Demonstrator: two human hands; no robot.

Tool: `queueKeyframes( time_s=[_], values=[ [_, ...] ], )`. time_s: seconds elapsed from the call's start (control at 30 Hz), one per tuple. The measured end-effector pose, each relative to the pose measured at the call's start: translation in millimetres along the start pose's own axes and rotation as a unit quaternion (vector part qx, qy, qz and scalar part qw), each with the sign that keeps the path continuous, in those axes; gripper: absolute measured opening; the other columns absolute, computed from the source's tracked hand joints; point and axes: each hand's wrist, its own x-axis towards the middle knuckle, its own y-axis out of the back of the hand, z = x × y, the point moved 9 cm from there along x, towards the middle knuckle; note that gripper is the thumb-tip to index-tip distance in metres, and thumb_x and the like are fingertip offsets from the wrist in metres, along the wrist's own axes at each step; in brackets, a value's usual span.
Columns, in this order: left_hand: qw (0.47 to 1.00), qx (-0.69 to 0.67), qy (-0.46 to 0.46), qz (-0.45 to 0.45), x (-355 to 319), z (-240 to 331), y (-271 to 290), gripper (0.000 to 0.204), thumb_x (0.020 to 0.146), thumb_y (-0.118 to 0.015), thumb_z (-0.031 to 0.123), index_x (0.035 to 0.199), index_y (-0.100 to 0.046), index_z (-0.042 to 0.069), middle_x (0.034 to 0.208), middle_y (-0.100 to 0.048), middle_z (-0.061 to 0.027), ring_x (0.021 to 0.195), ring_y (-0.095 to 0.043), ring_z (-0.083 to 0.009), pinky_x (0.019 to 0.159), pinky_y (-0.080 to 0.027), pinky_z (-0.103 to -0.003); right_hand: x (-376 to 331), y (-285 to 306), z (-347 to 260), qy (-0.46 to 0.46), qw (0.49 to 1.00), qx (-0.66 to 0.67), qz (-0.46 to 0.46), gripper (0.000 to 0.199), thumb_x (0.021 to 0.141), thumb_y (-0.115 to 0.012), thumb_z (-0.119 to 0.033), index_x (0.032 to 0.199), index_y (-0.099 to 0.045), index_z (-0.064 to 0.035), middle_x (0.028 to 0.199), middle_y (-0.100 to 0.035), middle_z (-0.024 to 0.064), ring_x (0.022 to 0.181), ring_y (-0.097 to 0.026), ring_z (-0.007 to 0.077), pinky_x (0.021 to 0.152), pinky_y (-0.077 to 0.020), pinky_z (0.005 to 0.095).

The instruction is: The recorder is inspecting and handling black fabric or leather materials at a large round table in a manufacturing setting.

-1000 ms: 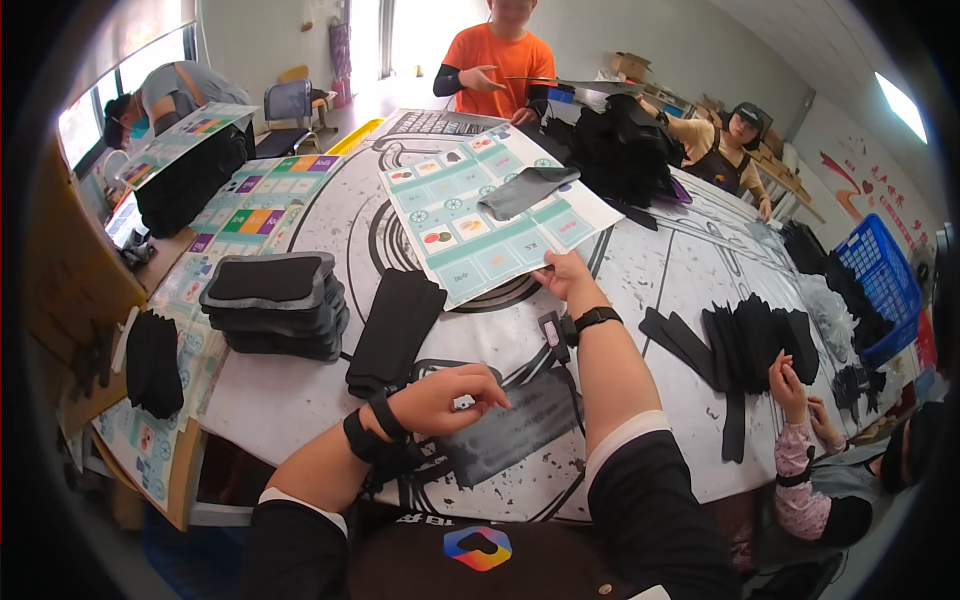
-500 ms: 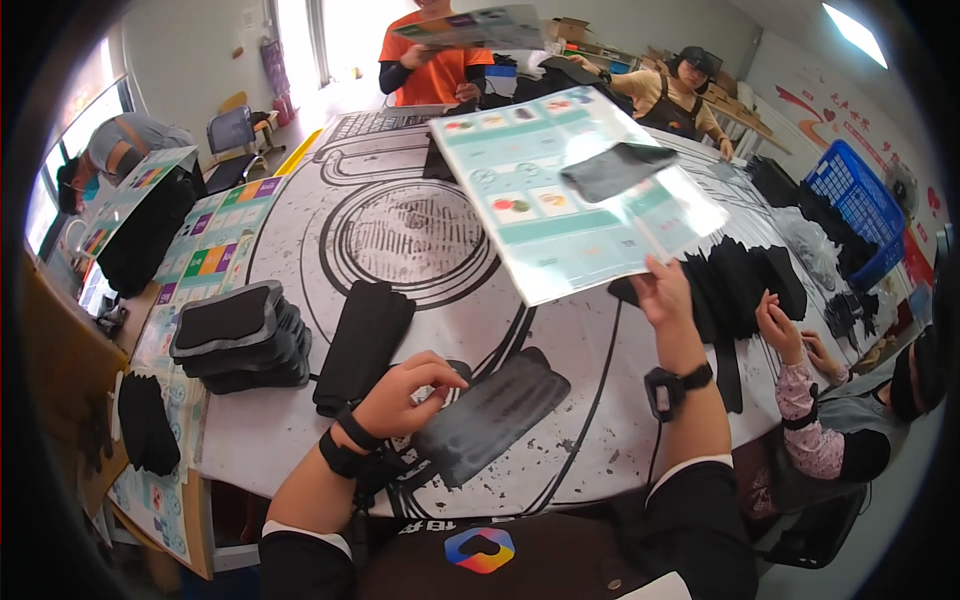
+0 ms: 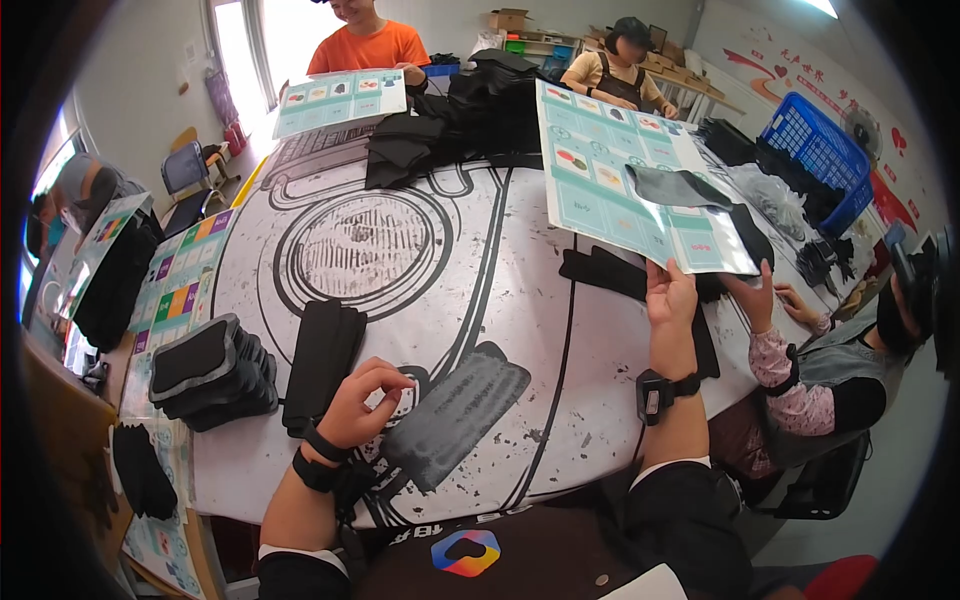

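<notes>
Your right hand (image 3: 672,295) pinches the near edge of the printed sheet (image 3: 590,222), which slants out far of it, mostly to the left. Grey cloth piece (image 3: 677,187) lies on the sheet, just far of your fingers, long axis left to right, right end slightly nearer. Your left hand (image 3: 365,402), loosely curled and holding nothing visible, sits well apart, near left, by the black strips (image 3: 325,365).

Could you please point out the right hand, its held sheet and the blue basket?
Right hand (image 3: 671,298), head view: its middle.
Held sheet (image 3: 610,203), head view: printed face.
Blue basket (image 3: 816,152), head view: side wall.
</notes>
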Motion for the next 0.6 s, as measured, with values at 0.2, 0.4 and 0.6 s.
queueKeyframes(
  time_s=[0.2,0.4,0.6],
  values=[
    [1.000,0.002,0.001,0.000,-1.0,-1.3,-0.2,0.022,0.081,-0.056,-0.009,0.098,-0.066,0.002,0.089,-0.060,-0.0075,0.079,-0.056,-0.0170,0.073,-0.045,-0.027,0.8,-0.8,3.1,-0.006,1.000,0.018,-0.020,0.034,0.097,-0.045,0.001,0.130,-0.042,-0.0054,0.125,-0.054,0.0136,0.105,-0.062,0.0263,0.087,-0.0580,0.0402],
    [1.000,0.023,-0.011,-0.003,0.0,1.3,0.7,0.023,0.080,-0.056,-0.009,0.098,-0.066,0.002,0.088,-0.060,-0.0078,0.079,-0.056,-0.0176,0.073,-0.045,-0.027,-3.7,-2.7,5.2,-0.008,0.999,0.033,-0.005,0.035,0.097,-0.044,0.001,0.131,-0.043,-0.0048,0.125,-0.054,0.0147,0.108,-0.060,0.0253,0.088,-0.0577,0.0369],
    [1.000,0.009,0.004,-0.006,-0.4,-1.3,-0.9,0.023,0.080,-0.056,-0.009,0.098,-0.066,0.002,0.088,-0.060,-0.0085,0.079,-0.057,-0.0194,0.074,-0.045,-0.028,0.8,5.8,2.9,-0.015,0.999,0.050,0.014,0.035,0.096,-0.044,0.002,0.131,-0.043,-0.0035,0.124,-0.054,0.0150,0.109,-0.060,0.0257,0.088,-0.0577,0.0369]
  ],
)
